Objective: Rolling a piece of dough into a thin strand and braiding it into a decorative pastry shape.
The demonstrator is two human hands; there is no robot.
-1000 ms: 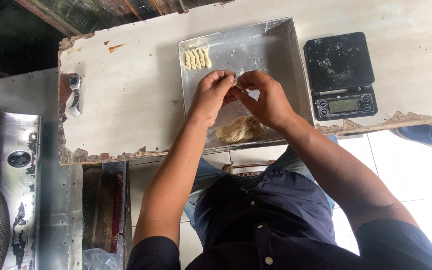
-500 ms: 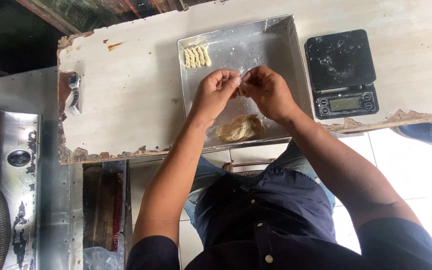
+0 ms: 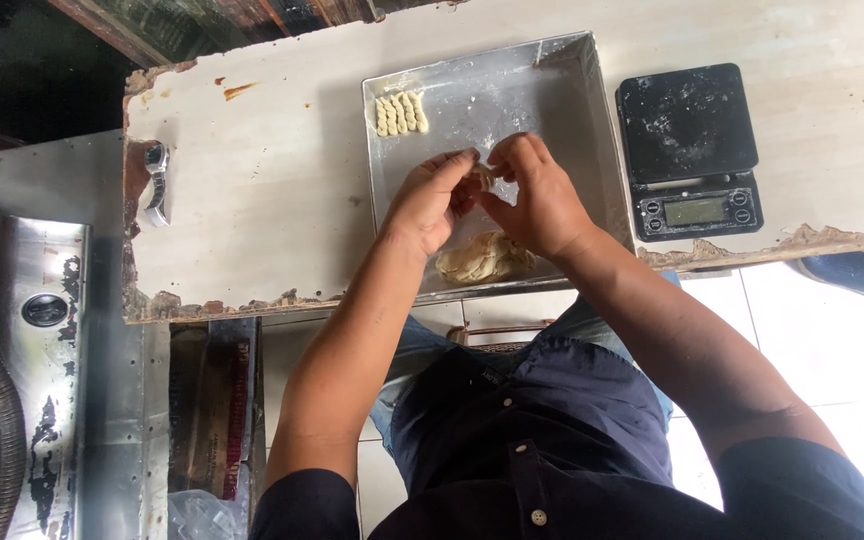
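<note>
Over a shallow metal tray [image 3: 552, 90] my left hand [image 3: 432, 200] and my right hand [image 3: 537, 195] meet fingertip to fingertip, pinching a small pale piece of dough [image 3: 483, 180] between them. Below the hands, at the tray's near edge, lies a lump of tan dough [image 3: 482, 260]. A short row of several small twisted dough pieces [image 3: 400, 113] lies in the tray's far left corner. The tray floor is dusted with flour.
A black digital scale [image 3: 690, 150] stands right of the tray on the worn white table [image 3: 252, 200]. A wristwatch [image 3: 157, 183] lies near the table's left edge. A steel machine with a hose [image 3: 12, 400] stands at the left. A blue shoe [image 3: 852, 272] rests on the tiled floor.
The hands stayed together over the tray and kept working the small dough piece, the fingers shifting slightly. The dough lump and the row of pieces have not moved.
</note>
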